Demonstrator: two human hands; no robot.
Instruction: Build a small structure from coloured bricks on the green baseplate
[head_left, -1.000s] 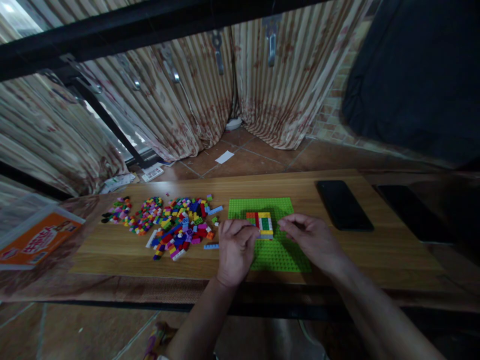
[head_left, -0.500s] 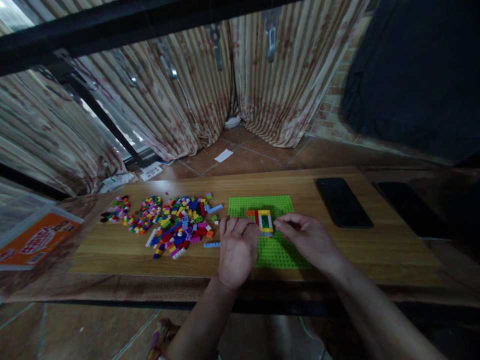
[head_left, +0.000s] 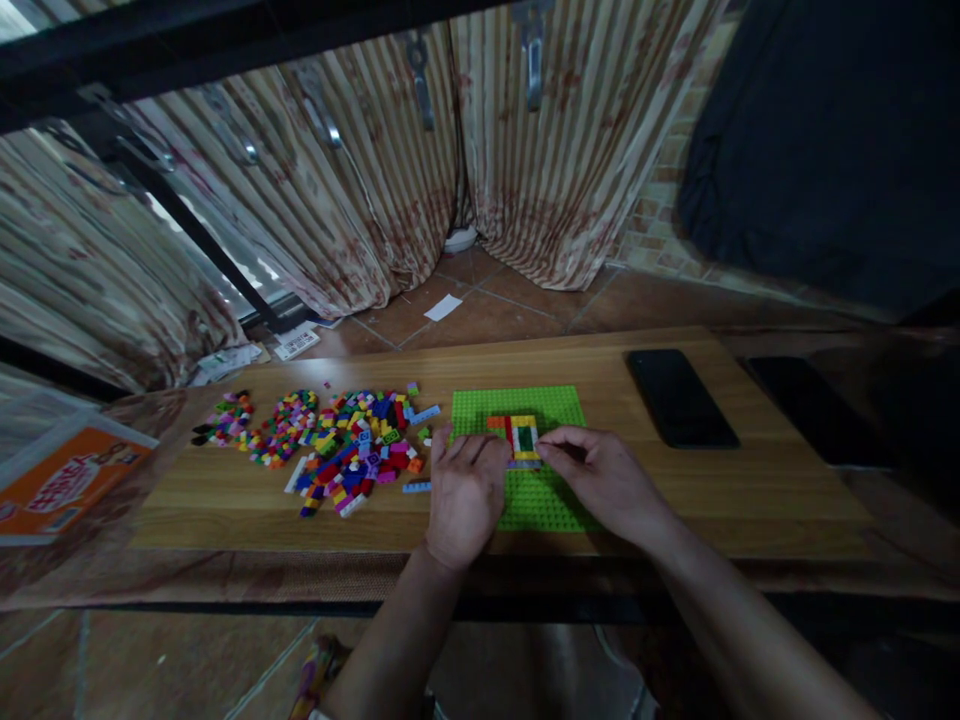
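Fingers [head_left: 559,447] of right hand [head_left: 607,482]: pinched narrow against right edge of brick frame [head_left: 517,440]; any brick held, not discernible. Left hand [head_left: 465,490]: flat, loosely spread on green baseplate [head_left: 555,405], beside frame. Frame: mid-baseplate, just ahead; right hand nearer. Loose bricks [head_left: 345,450]: leftward.

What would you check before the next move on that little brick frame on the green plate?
1. The green baseplate lies flat on the wooden table: ok.
2. The left hand rests on the baseplate's left part, steadying it: ok.
3. The right hand pinches at the brick frame; a brick between its fingertips: cannot tell.
4. The frame is fully pressed down: cannot tell.
5. The loose brick pile is close by, left of the baseplate: ok.
6. The black phone lies apart, to the right: ok.
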